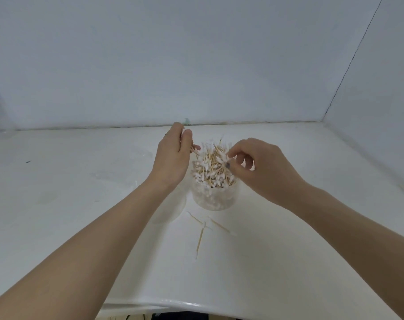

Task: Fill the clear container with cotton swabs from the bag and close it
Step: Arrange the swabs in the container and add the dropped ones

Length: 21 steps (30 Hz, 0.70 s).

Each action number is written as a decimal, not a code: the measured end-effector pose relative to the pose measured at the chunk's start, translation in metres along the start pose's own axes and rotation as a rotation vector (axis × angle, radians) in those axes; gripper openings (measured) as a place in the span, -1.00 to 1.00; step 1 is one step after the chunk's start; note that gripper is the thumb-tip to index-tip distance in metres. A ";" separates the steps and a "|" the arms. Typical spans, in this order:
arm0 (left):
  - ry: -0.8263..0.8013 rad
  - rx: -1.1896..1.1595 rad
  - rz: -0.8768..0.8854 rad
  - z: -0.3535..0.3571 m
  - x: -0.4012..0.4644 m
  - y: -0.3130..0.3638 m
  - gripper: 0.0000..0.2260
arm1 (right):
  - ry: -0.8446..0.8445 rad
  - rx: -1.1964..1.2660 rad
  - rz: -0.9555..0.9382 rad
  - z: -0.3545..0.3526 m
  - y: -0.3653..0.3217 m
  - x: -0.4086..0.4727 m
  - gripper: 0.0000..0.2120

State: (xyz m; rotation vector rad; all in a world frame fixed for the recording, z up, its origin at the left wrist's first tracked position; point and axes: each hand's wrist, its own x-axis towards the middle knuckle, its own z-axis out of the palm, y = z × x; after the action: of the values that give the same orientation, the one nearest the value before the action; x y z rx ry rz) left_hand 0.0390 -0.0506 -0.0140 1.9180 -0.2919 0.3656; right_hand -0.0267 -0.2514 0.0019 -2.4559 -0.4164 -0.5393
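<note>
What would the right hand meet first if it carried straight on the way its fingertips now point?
The right hand points left and slightly down, so it would most likely meet the cotton swabs heaped above the clear container first. Its fingertips already look to be at them, though depth is unclear.

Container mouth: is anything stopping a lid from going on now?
Yes. A heap of cotton swabs sticks up past the rim of the clear container, and both the left hand and right hand are at the pile.
</note>
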 end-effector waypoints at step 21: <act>0.064 -0.198 -0.141 0.033 -0.012 0.006 -0.76 | 0.011 0.070 -0.106 0.019 -0.007 -0.016 -0.81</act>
State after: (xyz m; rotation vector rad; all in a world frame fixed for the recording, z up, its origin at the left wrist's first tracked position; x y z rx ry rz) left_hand 0.0301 -0.0828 -0.0250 1.7174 -0.1441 0.2927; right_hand -0.0380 -0.2370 -0.0164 -2.3731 -0.5539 -0.5722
